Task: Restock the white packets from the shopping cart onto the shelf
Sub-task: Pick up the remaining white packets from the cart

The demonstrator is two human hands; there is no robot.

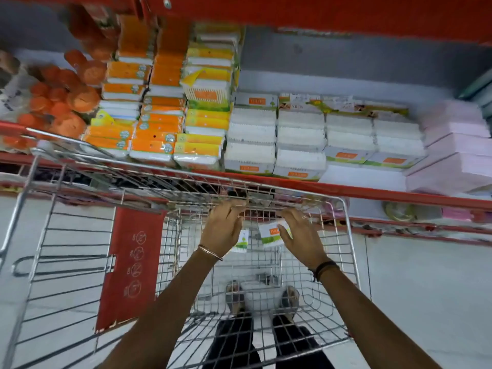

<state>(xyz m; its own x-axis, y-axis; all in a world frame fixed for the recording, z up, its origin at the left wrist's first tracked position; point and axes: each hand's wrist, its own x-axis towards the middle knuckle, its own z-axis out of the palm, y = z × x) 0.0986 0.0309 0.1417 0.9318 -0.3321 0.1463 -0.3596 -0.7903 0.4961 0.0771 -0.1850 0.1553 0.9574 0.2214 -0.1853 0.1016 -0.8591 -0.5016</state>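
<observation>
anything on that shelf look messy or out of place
Mostly tidy. The one oddity is in the yellow-and-white packet stack: one packet near the top sits crooked, with a yellow flap sticking out loose. The white packets beside it lie in even rows.

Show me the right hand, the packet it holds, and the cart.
right hand point(303, 235): head view, back of the hand.
packet point(270, 235): head view, its printed white face.
cart point(343, 235): head view, wire of the right side wall.
</observation>
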